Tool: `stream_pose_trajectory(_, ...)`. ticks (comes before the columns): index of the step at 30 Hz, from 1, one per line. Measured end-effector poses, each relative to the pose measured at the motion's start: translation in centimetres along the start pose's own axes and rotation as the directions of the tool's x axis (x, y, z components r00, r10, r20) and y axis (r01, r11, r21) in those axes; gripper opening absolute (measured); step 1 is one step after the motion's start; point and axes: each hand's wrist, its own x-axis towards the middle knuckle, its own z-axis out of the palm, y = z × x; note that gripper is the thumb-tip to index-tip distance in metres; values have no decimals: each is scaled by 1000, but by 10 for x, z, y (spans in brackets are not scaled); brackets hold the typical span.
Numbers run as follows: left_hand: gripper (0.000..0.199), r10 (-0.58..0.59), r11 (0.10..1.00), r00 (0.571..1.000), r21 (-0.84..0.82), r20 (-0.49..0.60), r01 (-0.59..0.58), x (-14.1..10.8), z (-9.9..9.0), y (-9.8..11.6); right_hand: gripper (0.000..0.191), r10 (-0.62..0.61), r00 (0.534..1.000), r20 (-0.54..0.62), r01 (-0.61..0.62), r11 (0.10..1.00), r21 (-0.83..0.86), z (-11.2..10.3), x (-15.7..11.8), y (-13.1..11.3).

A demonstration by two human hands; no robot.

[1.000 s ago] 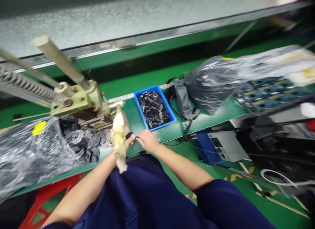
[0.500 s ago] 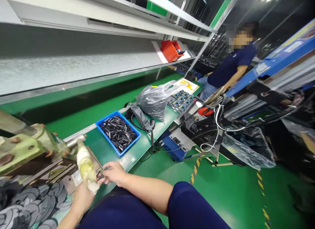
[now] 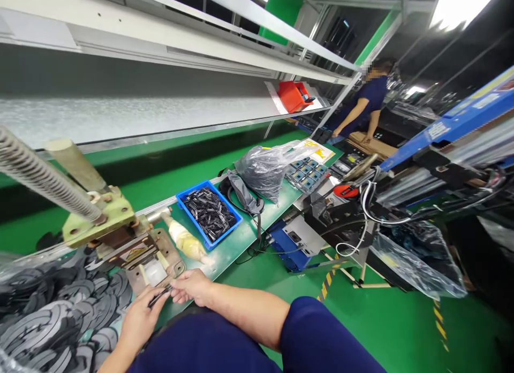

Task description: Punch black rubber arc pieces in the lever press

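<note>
**Small, slim dark piece [image 3: 160, 296] held before a pale-green metal press [image 3: 100, 218]**

The left hand [image 3: 140, 311] pinches the piece between thumb and fingers, leaving its far end exposed — presumably because something so thin is best steadied by fingertips. The right hand [image 3: 196, 286] meets that end with bent fingers; whether it grips or merely touches, I cannot tell. Both hands are low, near the person's body and just beside the press's flat metal base plate [image 3: 171, 250], which probably keeps the reach short. On the plate sits a translucent white block [image 3: 155, 272], perhaps as a seat for a part.

The press's yellowish, tape-wrapped lever [image 3: 184, 239] slopes towards the person, likely so that a hand can reach it easily. Right of it, a blue rectangular plastic tray [image 3: 227, 234] on the glossy green surface [image 3: 227, 252] keeps many slim black parts [image 3: 211, 212] together; flat grey curved pieces [image 3: 44, 330] lie heaped on the other side — apart, so the kinds stay unmixed, it seems.
</note>
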Motion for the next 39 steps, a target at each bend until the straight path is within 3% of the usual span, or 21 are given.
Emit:
stream_pose_trajectory(4, 20, -107, 994, 992, -36, -64, 105, -8, -8, -11, 21, 66, 998, 16, -63, 992, -105, 8, -18, -20)
stream_pose_trajectory(7, 20, -157, 986, 982, -73, -104, 150, -15, -18, -10, 23, 34, 999, -22, -37, 983, -178, 0, -39, -40)
stream_pose_trajectory(10, 20, -150, 988, 976, -61, -158, 142, -11, -30, -16, 22, -111, 991, -75, 93, 972, -217, -26, -50, -69)
stream_pose_trajectory(15, 18, -114, 988, 967, 77, -230, 135, 13, -42, -52, 36, -363, 925, -111, 333, 916, -225, -68, -61, -135)
stream_pose_trajectory(18, 24, -76, 969, 975, 215, -210, 122, 27, -36, -61, 43, -530, 836, -142, 491, 839, -234, -68, -100, -166)
stream_pose_trajectory(21, 27, -79, 942, 976, 306, -204, 140, 42, -28, -61, 49, -602, 799, 6, 579, 766, -278, -55, -142, -185)
stream_pose_trajectory(23, 28, -110, 918, 970, 352, -217, 183, 51, -24, -61, 46, -558, 819, 131, 562, 735, -379, -45, -162, -193)
stream_pose_trajectory(25, 28, -138, 896, 965, 387, -223, 217, 60, -23, -60, 50, -492, 851, 185, 511, 693, -509, -40, -174, -199)
stream_pose_trajectory(30, 27, -151, 864, 971, 454, -183, 220, 74, -26, -59, 58, -430, 883, 190, 425, 557, -714, -38, -175, -211)
stream_pose_trajectory(33, 28, -156, 850, 977, 484, -146, 208, 79, -27, -57, 63, -357, 920, 162, 348, 549, -760, -29, -169, -219)
stream_pose_trajectory(36, 28, -169, 842, 978, 497, -122, 207, 82, -26, -55, 49, -213, 953, 216, 301, 570, -764, -14, -164, -230)
stream_pose_trajectory(39, 29, -162, 841, 981, 505, -107, 194, 84, -25, -56, 35, -105, 953, 284, 293, 561, -775, -4, -161, -233)
